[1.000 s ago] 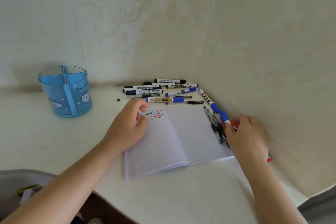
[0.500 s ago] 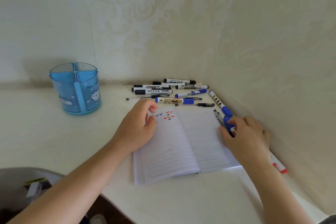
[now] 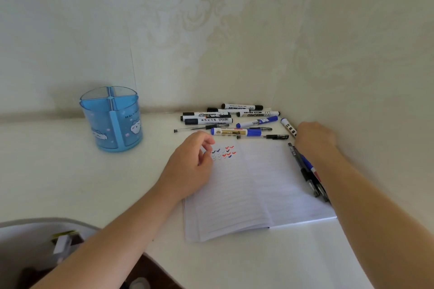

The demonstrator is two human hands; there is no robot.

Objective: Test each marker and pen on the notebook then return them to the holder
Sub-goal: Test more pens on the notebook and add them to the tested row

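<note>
Left hand [image 3: 187,166]: bare, shown from the back, slim fingers and thumb in view.
Left forearm [image 3: 112,237]: bare and slender, uncovered from the wrist to the bottom edge of the view.
Right hand [image 3: 314,138]: bare, shown from the back, slightly blurred, fingertips hidden.
Right forearm [image 3: 366,206]: bare, uncovered from the wrist to the lower right corner, broad near the camera.

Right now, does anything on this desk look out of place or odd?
Nothing spilled or damaged. The blue holder stands upright with nothing visible inside, while markers lie heaped by the wall corner and pens lie along the notebook's right edge.
</note>
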